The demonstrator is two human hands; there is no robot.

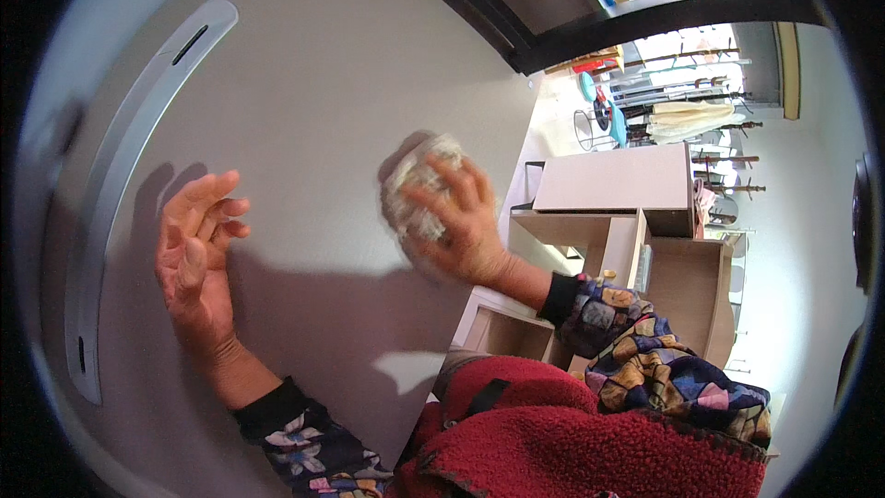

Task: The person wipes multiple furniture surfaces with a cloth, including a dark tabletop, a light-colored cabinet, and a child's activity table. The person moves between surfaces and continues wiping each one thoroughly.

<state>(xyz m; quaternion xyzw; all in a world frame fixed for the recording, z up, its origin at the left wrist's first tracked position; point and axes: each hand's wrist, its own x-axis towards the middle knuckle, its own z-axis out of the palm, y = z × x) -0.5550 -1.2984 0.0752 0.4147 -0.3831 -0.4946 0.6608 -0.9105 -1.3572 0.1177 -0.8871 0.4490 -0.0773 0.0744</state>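
Observation:
A wad of pale, crumpled cloth (397, 211) lies under my right hand (462, 218), pressed against a large grey-beige panel (311, 83). Spread fingers cover much of the wad, and its edges are blurred. To the left, my left hand (200, 256) is raised near the panel with nothing in it, fingers curved and apart, casting a shadow. Beyond that hand, a long silver-grey strip (131, 131) with a dark slot near each end runs along the panel.
A dark frame (511, 34) borders the panel's upper right edge. On the right stand a pale cabinet (615, 180) and an open wooden shelf unit (684, 290). Farther off are a turquoise stool (617, 123) and several coat stands. My red fleece garment (588, 449) fills the bottom.

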